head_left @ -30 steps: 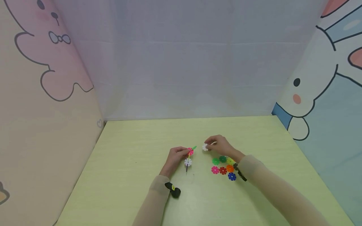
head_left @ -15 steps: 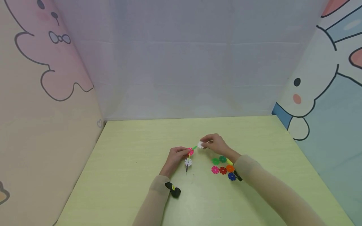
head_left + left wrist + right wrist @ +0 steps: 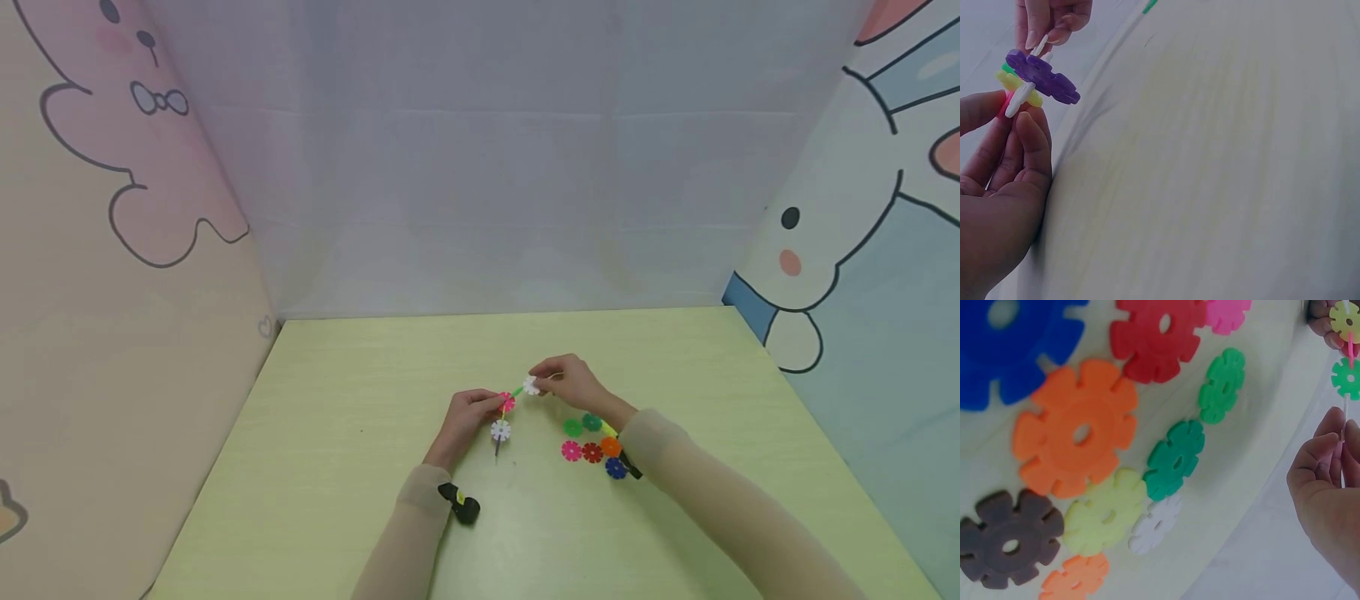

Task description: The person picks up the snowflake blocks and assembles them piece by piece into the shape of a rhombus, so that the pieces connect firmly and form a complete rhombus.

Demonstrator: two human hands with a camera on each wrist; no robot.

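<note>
My left hand (image 3: 465, 421) pinches a pink snowflake disc (image 3: 507, 402) between thumb and finger. Slotted to it is a short chain with a yellow disc (image 3: 1339, 319), a white disc (image 3: 500, 431), a purple disc (image 3: 1041, 76) and a green disc (image 3: 1340, 381). Another white disc (image 3: 530, 386) sits between the thumb and fingers of my right hand (image 3: 577, 387). Its edge meets the green disc's rim; how deep the slots engage cannot be told. Both hands hold their discs above the table, close together.
Loose discs lie below the right forearm: blue (image 3: 1029, 375), orange (image 3: 1054, 437), red (image 3: 1141, 344), dark brown (image 3: 1029, 525), yellow (image 3: 1088, 519) and several others. The pale green table (image 3: 360, 500) ends at a cloth backdrop (image 3: 465, 208), with printed panels at both sides.
My right hand has brought the white disc leftward to the green disc's edge, then stayed there over the last half second. The left hand has hardly moved.
</note>
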